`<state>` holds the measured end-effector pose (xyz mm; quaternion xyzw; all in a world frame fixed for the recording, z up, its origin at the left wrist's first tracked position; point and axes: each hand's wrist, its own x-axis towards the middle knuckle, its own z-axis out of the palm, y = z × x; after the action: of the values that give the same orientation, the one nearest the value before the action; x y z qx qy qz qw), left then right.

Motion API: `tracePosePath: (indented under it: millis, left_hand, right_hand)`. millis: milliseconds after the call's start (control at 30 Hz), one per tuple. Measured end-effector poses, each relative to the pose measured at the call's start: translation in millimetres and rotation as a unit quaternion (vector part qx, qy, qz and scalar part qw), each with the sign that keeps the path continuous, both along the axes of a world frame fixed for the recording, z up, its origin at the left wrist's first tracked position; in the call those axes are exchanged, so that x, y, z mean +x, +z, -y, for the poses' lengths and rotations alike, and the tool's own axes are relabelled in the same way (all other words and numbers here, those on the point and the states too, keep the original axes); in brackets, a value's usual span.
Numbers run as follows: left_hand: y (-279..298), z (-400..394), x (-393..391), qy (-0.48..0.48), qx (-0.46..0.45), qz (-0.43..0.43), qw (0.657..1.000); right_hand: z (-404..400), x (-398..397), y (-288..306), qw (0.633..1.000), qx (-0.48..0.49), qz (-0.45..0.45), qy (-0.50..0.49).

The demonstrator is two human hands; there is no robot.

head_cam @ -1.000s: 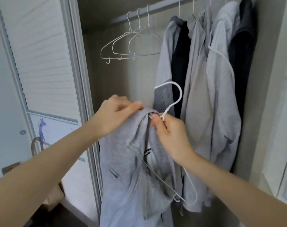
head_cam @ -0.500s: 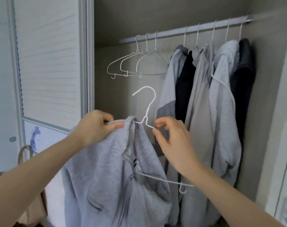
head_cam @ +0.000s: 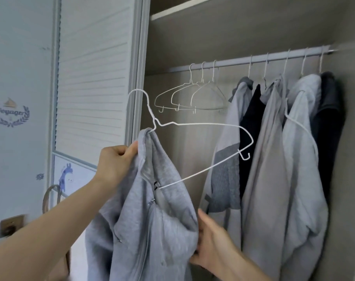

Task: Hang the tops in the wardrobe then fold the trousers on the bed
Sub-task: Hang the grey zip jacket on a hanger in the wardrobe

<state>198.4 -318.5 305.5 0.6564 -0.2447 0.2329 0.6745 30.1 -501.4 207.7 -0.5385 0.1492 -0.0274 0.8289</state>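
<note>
A light grey zip-up top [head_cam: 144,230] hangs from my left hand [head_cam: 115,161], which pinches its collar next to the neck of a white wire hanger [head_cam: 203,124]. The hanger's left arm is inside the top; its right arm sticks out bare toward the hung clothes. My right hand [head_cam: 211,244] grips the lower right side of the top. The wardrobe rail [head_cam: 233,62] runs above, behind the hanger's hook.
Three empty wire hangers [head_cam: 190,96] hang on the rail's left part. Several grey and black tops [head_cam: 284,159] fill the right part. A louvred sliding door [head_cam: 91,74] stands left of the opening. A brown bag handle [head_cam: 51,197] shows at lower left.
The top and hanger have risen and shifted left. My right hand let go of the hanger neck and dropped to the garment's lower side. The hanger's right arm now sticks out bare.
</note>
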Motion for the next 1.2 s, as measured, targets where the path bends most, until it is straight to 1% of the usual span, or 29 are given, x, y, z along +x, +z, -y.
tracePosePath:
  millis: [33, 67, 133, 267, 300, 367, 400, 467, 533, 567, 600, 633, 700, 767, 800, 833, 867, 967, 1000, 1067, 1133, 1200]
  left_hand:
    - [0.3, -1.4, 0.1, 0.001, 0.0, -0.005, 1.0]
    - [-0.6, -5.4, 1.4, 0.005, 0.0, -0.01, 1.0]
    - [-2.8, -12.4, 4.1, 0.012, -0.003, -0.013, 1.0]
    - [-9.2, -27.6, 11.4, 0.017, -0.006, 0.003, 1.0]
    - [-10.3, -32.0, 13.9, 0.025, 0.0, 0.014, 1.0]
    - [-13.1, -41.6, 18.9, 0.044, 0.024, 0.054, 0.997]
    - [-15.6, -47.7, 21.9, 0.058, 0.043, 0.076, 0.994]
    - [-21.0, -55.0, 30.5, 0.095, 0.093, 0.102, 0.986]
    - [-25.9, -60.8, 35.8, 0.133, 0.142, 0.101, 0.976]
    - [-27.7, -63.0, 36.6, 0.155, 0.167, 0.113, 0.967]
    - [-28.5, -64.5, 36.4, 0.19, 0.198, 0.144, 0.951]
    - [-29.8, -66.1, 36.2, 0.234, 0.229, 0.192, 0.925]
    - [-33.2, -68.6, 36.6, 0.307, 0.28, 0.292, 0.861]
    - [-35.8, -70.8, 38.0, 0.344, 0.297, 0.36, 0.815]
    - [-37.0, -71.4, 40.0, 0.355, 0.292, 0.387, 0.799]
    - [-37.6, -71.2, 41.1, 0.364, 0.282, 0.4, 0.793]
    - [-37.1, -70.1, 40.7, 0.368, 0.266, 0.397, 0.798]
    - [-35.1, -63.5, 35.2, 0.352, 0.209, 0.321, 0.854]
    - [-35.5, -61.9, 34.0, 0.344, 0.194, 0.311, 0.864]
    - [-36.6, -60.6, 32.6, 0.334, 0.182, 0.307, 0.873]
    - [-37.7, -60.5, 29.5, 0.328, 0.181, 0.301, 0.877]
    - [-37.5, -60.7, 26.4, 0.339, 0.176, 0.325, 0.865]
  right_hand:
    - [-2.3, -1.2, 4.0, 0.999, -0.001, 0.025, 0.024]
    - [-6.3, -2.2, 4.9, 0.998, -0.022, 0.044, 0.045]
    - [-13.9, -3.8, 2.9, 0.993, -0.096, 0.055, 0.05]
    - [-8.9, -3.7, 6.0, 0.978, -0.2, 0.026, -0.059]
    - [-2.3, -5.2, 12.1, 0.978, -0.19, 0.019, -0.083]
    - [19.0, -6.2, 26.3, 0.985, -0.1, 0.007, -0.141]
    - [29.7, -6.4, 33.1, 0.982, -0.08, 0.009, -0.168]
    - [49.4, -7.4, 48.4, 0.973, -0.108, 0.017, -0.204]
    - [58.2, -10.9, 63.4, 0.965, -0.164, 0.026, -0.203]
    - [59.6, -12.4, 69.7, 0.961, -0.189, 0.026, -0.2]
    - [60.4, -13.9, 75.4, 0.958, -0.207, 0.027, -0.194]
    - [59.8, -15.8, 80.7, 0.956, -0.223, 0.026, -0.188]
    - [59.4, -19.1, 88.7, 0.95, -0.256, 0.022, -0.177]
    - [59.4, -22.2, 96.9, 0.945, -0.281, 0.016, -0.168]
    - [59.4, -23.8, 101.1, 0.942, -0.29, 0.016, -0.167]
    - [59.0, -24.8, 105.6, 0.94, -0.297, 0.016, -0.166]
    - [58.0, -25.5, 109.1, 0.938, -0.303, 0.019, -0.166]
    - [52.9, -27.3, 113.4, 0.928, -0.336, 0.027, -0.16]
    - [51.4, -28.1, 113.0, 0.926, -0.345, 0.026, -0.153]
    - [50.1, -29.9, 111.8, 0.929, -0.342, 0.015, -0.138]
    - [50.6, -31.1, 110.8, 0.943, -0.309, -0.001, -0.125]
    - [53.6, -32.0, 111.1, 0.962, -0.249, -0.016, -0.11]
